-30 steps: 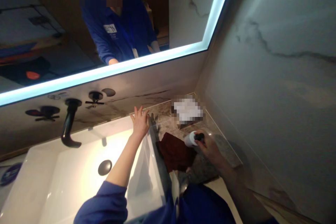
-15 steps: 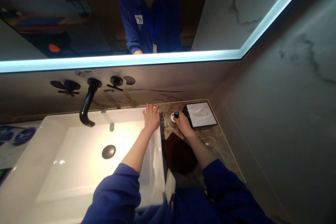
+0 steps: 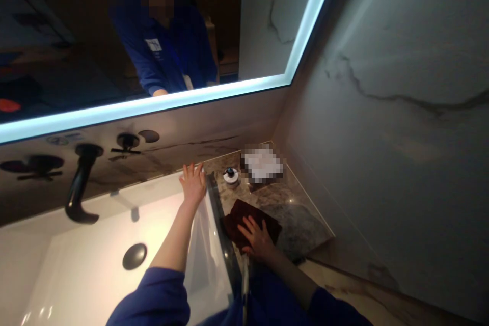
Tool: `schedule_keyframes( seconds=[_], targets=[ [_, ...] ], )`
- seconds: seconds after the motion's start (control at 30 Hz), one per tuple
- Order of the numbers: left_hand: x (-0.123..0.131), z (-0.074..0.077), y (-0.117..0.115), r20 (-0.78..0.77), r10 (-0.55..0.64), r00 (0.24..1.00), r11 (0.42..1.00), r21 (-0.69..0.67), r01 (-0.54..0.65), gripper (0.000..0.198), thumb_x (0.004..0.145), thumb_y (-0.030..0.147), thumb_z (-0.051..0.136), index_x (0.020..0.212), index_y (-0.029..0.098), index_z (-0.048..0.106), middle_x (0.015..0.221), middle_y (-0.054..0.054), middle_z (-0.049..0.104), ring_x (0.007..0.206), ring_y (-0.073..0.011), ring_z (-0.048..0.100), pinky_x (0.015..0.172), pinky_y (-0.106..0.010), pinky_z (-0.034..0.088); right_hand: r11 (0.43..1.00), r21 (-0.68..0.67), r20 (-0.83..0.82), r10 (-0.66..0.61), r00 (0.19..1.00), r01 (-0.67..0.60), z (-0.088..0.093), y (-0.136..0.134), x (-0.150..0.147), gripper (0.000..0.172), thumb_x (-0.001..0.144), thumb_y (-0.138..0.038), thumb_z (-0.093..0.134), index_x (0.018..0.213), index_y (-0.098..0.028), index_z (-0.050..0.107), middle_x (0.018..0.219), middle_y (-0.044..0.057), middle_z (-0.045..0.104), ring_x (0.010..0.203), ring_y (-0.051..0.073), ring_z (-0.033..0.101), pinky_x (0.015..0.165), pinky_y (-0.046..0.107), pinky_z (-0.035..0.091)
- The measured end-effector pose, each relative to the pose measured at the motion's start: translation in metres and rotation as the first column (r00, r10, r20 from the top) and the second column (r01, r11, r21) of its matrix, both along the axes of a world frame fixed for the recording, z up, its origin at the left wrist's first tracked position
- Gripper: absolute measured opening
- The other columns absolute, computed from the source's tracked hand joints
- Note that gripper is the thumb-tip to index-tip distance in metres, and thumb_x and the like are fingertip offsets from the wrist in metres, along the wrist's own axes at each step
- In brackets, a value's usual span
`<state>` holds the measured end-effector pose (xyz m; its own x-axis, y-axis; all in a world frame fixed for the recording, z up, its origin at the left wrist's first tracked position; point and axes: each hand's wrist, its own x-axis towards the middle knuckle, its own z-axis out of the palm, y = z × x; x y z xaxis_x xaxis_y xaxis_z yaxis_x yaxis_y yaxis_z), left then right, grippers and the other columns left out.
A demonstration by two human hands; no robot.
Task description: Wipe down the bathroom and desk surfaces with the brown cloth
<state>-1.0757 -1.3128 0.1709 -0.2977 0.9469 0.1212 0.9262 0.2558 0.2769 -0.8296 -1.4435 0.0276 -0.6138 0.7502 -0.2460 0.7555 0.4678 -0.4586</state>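
My left hand (image 3: 193, 184) rests with spread fingers on the back right corner of the white sink (image 3: 168, 244). On the stone counter (image 3: 305, 221) to its right lies a dark red cloth (image 3: 239, 210). My right hand (image 3: 258, 240) is laid over this cloth, fingers apart and not gripping it. Behind the cloth stands a small round white container with a black top (image 3: 231, 176), touched by neither hand. A tissue box (image 3: 263, 164), blurred in the picture, sits beside the container in the counter's corner.
A black spout (image 3: 82, 188) reaches out from the wall over the sink, with a cross handle (image 3: 128, 143) at its right. Above runs a mirror with a lit edge (image 3: 214, 92), reflecting a person in blue. A marble wall (image 3: 362, 153) bounds the counter on the right.
My right hand has let go of the small container's black top and moved back toward me onto the cloth. My left hand stays at the sink corner. The view has turned right.
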Motion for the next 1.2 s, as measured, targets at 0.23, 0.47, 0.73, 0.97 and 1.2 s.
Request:
schedule_keyframes(
  seconds=[0.23,0.47,0.73,0.97,1.2],
  targets=[
    [0.000,0.004,0.008,-0.038,-0.031,0.999,0.999,-0.005,0.031,0.052,0.094,0.032,0.024,0.138,0.013,0.043,0.146,-0.019,0.035,0.140,-0.0385,0.018,0.103,-0.066,0.029,0.754,0.132,0.153,-0.657,0.738,0.644,0.003,0.015,0.133,0.056,0.085,-0.022,0.051,0.140,-0.022,0.041,0.151,0.016,0.029,0.135,0.036,0.030,0.099,0.065,0.032],
    [-0.001,0.003,0.007,-0.076,-0.035,0.997,0.999,-0.032,0.032,0.055,0.092,0.043,0.033,0.139,0.015,0.042,0.148,-0.017,0.033,0.140,-0.0379,0.017,0.103,-0.064,0.030,0.721,0.237,-0.062,-0.658,0.750,0.652,0.090,0.070,0.187,0.048,0.078,-0.008,0.050,0.125,-0.013,0.056,0.121,0.011,0.059,0.113,0.019,0.052,0.101,0.029,0.042],
    [-0.005,-0.005,0.004,-0.069,-0.035,0.997,0.998,0.054,0.039,0.056,0.094,0.042,0.026,0.138,0.013,0.043,0.148,-0.019,0.033,0.140,-0.0385,0.016,0.101,-0.064,0.032,0.307,0.931,0.024,-0.594,0.804,0.198,0.314,0.139,0.190,0.041,0.090,-0.015,0.042,0.126,-0.025,0.058,0.143,0.010,0.044,0.124,0.033,0.039,0.092,0.054,0.038],
    [-0.006,-0.005,0.006,-0.129,-0.023,0.991,0.999,0.026,0.027,0.050,0.094,0.036,0.031,0.136,0.013,0.046,0.147,-0.018,0.036,0.140,-0.0381,0.017,0.103,-0.061,0.032,0.544,0.836,0.151,-0.357,0.922,0.073,0.240,0.313,0.145,0.041,0.084,-0.004,0.036,0.114,-0.008,0.064,0.138,0.020,0.048,0.135,0.035,0.029,0.106,0.068,0.014],
    [-0.009,-0.010,0.007,-0.107,0.001,0.994,1.000,0.000,-0.001,0.050,0.095,0.036,0.029,0.138,0.015,0.043,0.150,-0.017,0.030,0.142,-0.0386,0.013,0.103,-0.065,0.028,0.832,0.541,0.153,-0.241,0.959,0.123,0.124,0.360,0.102,0.040,0.073,-0.010,0.041,0.100,-0.014,0.071,0.125,0.014,0.060,0.137,0.029,0.032,0.112,0.062,0.000]
  ],
)
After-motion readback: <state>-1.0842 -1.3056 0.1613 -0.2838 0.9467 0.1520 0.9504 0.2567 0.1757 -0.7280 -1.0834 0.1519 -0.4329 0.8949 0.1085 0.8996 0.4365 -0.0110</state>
